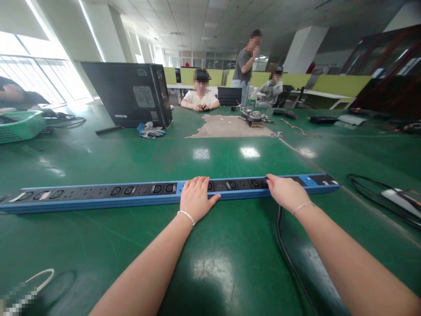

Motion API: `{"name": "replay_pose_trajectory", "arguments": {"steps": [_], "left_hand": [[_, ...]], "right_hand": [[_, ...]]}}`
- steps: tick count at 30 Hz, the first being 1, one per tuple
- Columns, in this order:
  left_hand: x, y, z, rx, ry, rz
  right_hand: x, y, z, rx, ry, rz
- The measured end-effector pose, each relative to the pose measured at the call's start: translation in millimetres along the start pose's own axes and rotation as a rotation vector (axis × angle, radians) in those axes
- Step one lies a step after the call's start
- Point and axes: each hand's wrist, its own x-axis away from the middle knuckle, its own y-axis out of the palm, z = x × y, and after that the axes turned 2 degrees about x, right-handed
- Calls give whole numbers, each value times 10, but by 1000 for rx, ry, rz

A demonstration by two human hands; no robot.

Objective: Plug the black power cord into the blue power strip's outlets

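Observation:
A long blue and black power strip point(125, 199) with several sockets lies across the green table point(131, 245). My left hand point(196, 197) rests flat on the strip's middle, thumb spread over its near edge. My right hand point(287, 193) is closed around a black plug at a socket in the strip's right part; the fingers mostly hide the plug. From under that hand a black cable point(285, 250) runs down toward the front edge of the view.
A black computer case point(131, 94), blue and white gloves point(151, 131) and a green basket point(23, 127) stand at the back left. Metal parts point(255, 116) lie at the back. Black cables point(371, 188) are at right. Several people are beyond and to the left.

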Motion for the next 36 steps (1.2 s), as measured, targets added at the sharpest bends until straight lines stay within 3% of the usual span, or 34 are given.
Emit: {"name": "replay_pose_trajectory", "arguments": {"steps": [6, 12, 18, 20, 24, 26, 29, 33, 36], "left_hand": [[4, 33, -16, 7, -6, 15], [4, 27, -11, 10, 3, 25], [-4, 23, -8, 14, -5, 19], [-6, 21, -8, 13, -4, 16], [-5, 26, -13, 8, -5, 20], [-4, 29, -15, 8, -6, 24], [-2, 28, -14, 10, -9, 26], [-1, 21, -10, 16, -8, 21], [1, 19, -9, 20, -11, 16]], "right_hand": [[9, 182, 55, -429, 151, 95], [43, 324, 18, -611, 199, 262], [-17, 416, 68, -803, 222, 304], [-25, 402, 71, -974, 242, 332], [6, 242, 93, -1559, 328, 399], [38, 140, 152, -1692, 343, 428], [81, 71, 331, -1607, 447, 368], [84, 171, 673, -1112, 629, 264], [30, 259, 901, -892, 649, 218]]}}
